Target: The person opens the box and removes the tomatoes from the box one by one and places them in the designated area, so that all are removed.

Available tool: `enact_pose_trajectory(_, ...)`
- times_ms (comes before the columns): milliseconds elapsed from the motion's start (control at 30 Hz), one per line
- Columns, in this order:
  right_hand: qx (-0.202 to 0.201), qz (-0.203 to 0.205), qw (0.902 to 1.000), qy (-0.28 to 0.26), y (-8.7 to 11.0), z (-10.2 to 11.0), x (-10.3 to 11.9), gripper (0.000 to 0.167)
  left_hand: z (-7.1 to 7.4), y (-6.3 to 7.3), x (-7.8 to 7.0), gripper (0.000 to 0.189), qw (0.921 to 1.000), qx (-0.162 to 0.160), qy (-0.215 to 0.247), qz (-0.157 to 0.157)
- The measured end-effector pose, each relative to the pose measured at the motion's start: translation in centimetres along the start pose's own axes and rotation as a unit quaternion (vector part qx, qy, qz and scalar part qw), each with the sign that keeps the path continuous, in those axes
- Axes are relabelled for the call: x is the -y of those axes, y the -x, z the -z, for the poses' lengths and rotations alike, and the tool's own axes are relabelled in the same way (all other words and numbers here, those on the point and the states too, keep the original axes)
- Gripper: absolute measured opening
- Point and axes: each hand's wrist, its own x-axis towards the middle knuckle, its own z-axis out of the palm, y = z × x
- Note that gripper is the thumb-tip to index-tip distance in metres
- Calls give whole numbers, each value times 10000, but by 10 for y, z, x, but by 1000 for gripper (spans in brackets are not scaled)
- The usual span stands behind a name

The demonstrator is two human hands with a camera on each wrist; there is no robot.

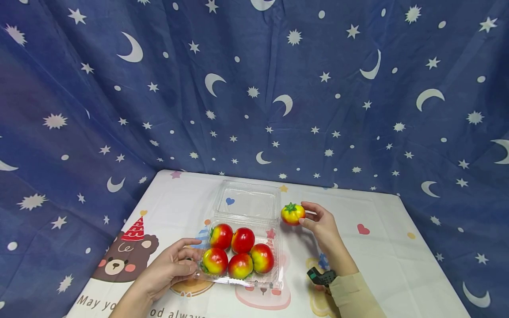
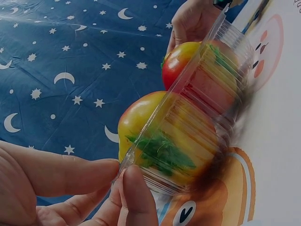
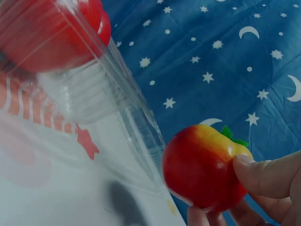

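A clear plastic clamshell box [image 1: 277, 279] lies with its lid [image 1: 248, 201] folded back. Several red-and-yellow toy tomatoes [image 1: 240, 266] sit inside it, and its back right corner holds none. My left hand [image 1: 172, 265] pinches the box's left rim between thumb and fingers; the left wrist view shows the thumb and a fingertip [image 2: 136, 188] at that edge. To the right of the lid, my right hand [image 1: 324, 227] holds another toy tomato [image 1: 292, 214], green calyx up. In the right wrist view, the thumb presses this toy tomato [image 3: 204, 167] from one side, fingers beneath it.
The white tablecloth [image 1: 381, 269] carries printed bears, hearts and lettering. A blue curtain [image 1: 254, 88] with moons and stars hangs behind the table and at its sides. A dark strap device [image 1: 321, 277] sits at the right wrist.
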Motion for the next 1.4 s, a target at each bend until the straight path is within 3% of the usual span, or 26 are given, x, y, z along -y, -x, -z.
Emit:
enact_pose_trajectory(767,-392,-391,9984,110,-20,10,-23,60,-1,-2,-1,85,9999,-49,71,93)
enact_pose_trajectory(1400,-640,-561,9961,-214,-41,12,-36,58,1,-1,0,84,9999,7,123,35)
